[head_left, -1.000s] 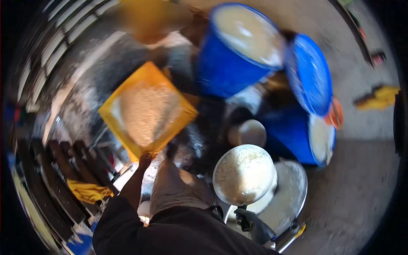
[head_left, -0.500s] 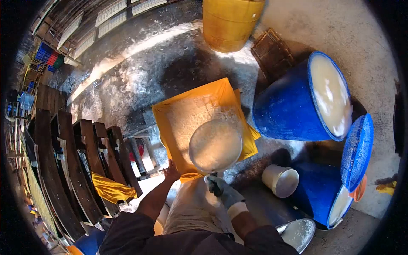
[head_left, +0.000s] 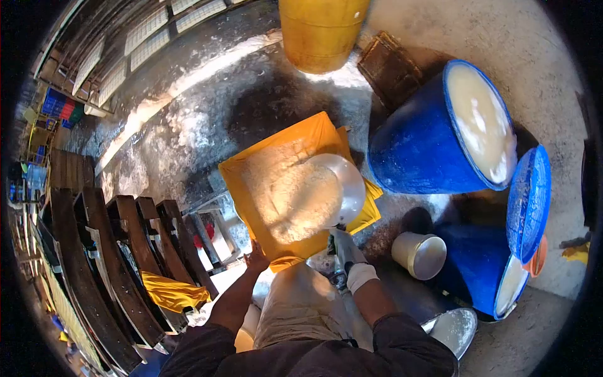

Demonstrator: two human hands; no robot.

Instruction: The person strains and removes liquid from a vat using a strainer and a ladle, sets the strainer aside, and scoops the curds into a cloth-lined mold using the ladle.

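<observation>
A box lined with yellow-orange cloth (head_left: 248, 235) stands in front of me, holding pale, crumbly, wet-looking material (head_left: 282, 191). My right hand (head_left: 345, 248), in a dark-and-grey glove, grips the near edge of a wide, round, pale pan (head_left: 352, 188); any handle is hidden by the glove. The pan is tilted over the box's right side, and its right part looks bare. My bare left hand (head_left: 255, 257) is at the near left corner of the box, touching the cloth, with its fingers apart.
Blue drums (head_left: 408, 147) of pale liquid stand right, with a blue lid (head_left: 529, 204) and white bucket (head_left: 419, 254). A yellow barrel (head_left: 321, 34) and brown crate (head_left: 389, 69) are beyond. Dark wooden beams (head_left: 94, 251), draped with yellow cloth (head_left: 173, 292), line the left.
The pan has moved right and tilted, and its crumbly load now lies spread in the cloth-lined box. My right hand moved right with it; my left hand stayed at the corner.
</observation>
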